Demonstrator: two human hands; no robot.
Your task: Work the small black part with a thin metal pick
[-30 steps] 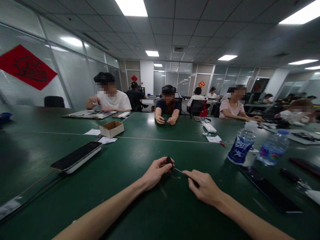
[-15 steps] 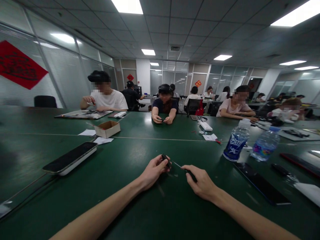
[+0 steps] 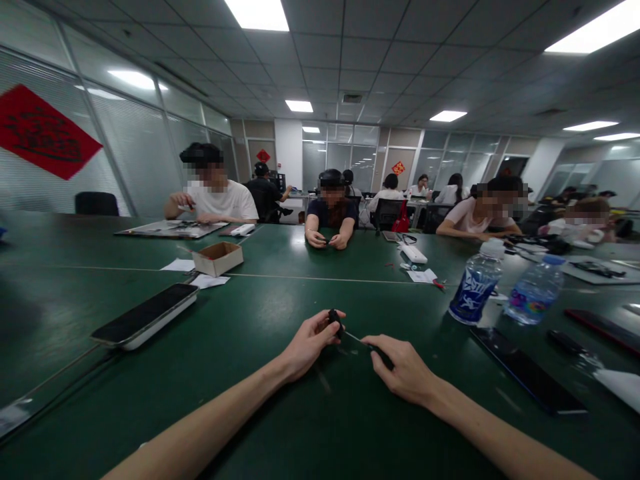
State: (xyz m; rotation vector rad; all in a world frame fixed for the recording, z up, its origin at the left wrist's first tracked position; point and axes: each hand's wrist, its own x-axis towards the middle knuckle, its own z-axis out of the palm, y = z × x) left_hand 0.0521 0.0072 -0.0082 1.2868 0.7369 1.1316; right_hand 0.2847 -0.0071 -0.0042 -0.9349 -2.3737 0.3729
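Observation:
Between the fingertips of my left hand [image 3: 311,343] is a small black object [image 3: 335,323], tilted, its details too small to make out. My right hand [image 3: 404,367] is closed round the dark handle of a thin tool [image 3: 356,338], which looks like a screwdriver. The tool's metal shaft points left, and its tip reaches the right side of the black object. Whether the tip sits in the object or only touches it cannot be seen. Both hands are just above the green table [image 3: 270,320].
A phone on a white block [image 3: 150,317] and an open cardboard box [image 3: 218,259] lie left. On the right are a blue-labelled bottle [image 3: 476,283], a second bottle [image 3: 536,291] and a dark phone [image 3: 527,370]. Across the table, several people sit, one facing me [image 3: 331,213].
The tool's tip, apart from the black object before, now meets it. The black object has tilted slightly and shifted a little right. The whole view has moved slightly.

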